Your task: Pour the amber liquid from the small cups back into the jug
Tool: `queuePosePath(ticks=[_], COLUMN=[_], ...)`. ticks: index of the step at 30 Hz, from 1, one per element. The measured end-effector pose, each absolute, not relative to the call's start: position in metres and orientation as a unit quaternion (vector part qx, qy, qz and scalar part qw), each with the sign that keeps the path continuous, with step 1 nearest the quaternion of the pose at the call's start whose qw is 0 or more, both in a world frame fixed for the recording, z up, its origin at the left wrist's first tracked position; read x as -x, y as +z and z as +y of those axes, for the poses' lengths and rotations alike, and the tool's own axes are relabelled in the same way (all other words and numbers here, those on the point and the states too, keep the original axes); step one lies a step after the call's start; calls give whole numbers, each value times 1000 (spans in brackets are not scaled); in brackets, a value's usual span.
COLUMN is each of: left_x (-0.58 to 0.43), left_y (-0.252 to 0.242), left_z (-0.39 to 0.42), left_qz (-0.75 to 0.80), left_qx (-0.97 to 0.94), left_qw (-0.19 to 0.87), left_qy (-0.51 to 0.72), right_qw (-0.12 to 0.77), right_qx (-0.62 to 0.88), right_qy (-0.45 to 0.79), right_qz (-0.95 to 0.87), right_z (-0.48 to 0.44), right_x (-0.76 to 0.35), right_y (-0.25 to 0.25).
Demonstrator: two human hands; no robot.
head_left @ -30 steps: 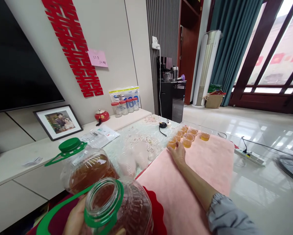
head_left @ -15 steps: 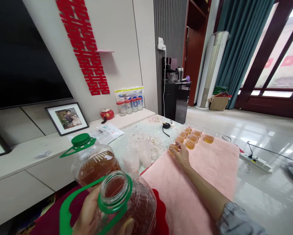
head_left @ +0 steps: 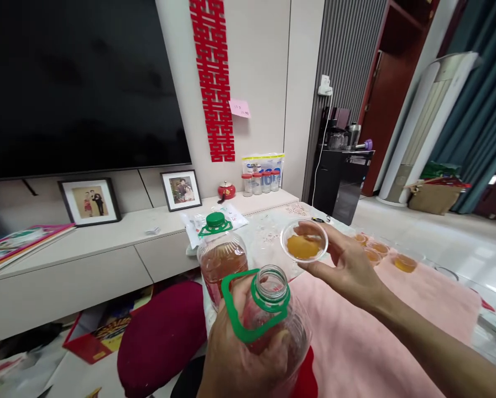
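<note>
the right hand [head_left: 349,271] grips a filled cup [head_left: 304,247] by its side, thumb below and fingers behind, above the table's lace-patterned cover [head_left: 268,221]. the left hand [head_left: 248,348] is closed around the shoulder of an open bottle [head_left: 301,323], and the cup sits up and right of its mouth, apart from it.

the cup is thin clear plastic, round-rimmed, with amber liquid inside. the bottle is clear and ribbed, its neck threaded, with a stiff green handle [head_left: 241,329] looped to the left. a red mat [head_left: 308,378] shows by its lower right; whether the base touches it is hidden. just behind stands a capped bottle [head_left: 223,257] of brownish liquid, near the table's left edge.

a soft pink cloth [head_left: 364,342] stretches from the open bottle to the table's right edge, with other cups [head_left: 405,263] of amber liquid gathered toward its far edge, beyond the right wrist.
</note>
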State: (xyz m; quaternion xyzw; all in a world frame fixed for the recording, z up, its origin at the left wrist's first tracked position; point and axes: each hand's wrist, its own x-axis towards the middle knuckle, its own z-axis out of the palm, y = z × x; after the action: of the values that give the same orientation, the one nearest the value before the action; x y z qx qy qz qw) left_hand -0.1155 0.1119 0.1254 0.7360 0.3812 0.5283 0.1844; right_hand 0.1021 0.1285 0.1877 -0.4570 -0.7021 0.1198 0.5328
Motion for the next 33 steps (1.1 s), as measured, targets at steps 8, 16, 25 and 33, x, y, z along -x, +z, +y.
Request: queuePosePath(ticks=[8,16,25,33], left_x=[116,108,111,109], left_y=[147,165,165,159], left_z=[107,102,102,105], left_qz=[368,342,340,334], left_qx=[-740,-734,-724,-720], left_qw=[211,235,267,270], left_qy=[521,538,537,545], right_qw=[453,446,438,433], right_qx=[362,326,287,276], right_qy=[-80,-106,-107,-126], right_qz=[-811,-827,-845,-849], right_z=[125,121,121,123], right_x=[-88,-84,-82,-82], right_y=[217,226,231,232])
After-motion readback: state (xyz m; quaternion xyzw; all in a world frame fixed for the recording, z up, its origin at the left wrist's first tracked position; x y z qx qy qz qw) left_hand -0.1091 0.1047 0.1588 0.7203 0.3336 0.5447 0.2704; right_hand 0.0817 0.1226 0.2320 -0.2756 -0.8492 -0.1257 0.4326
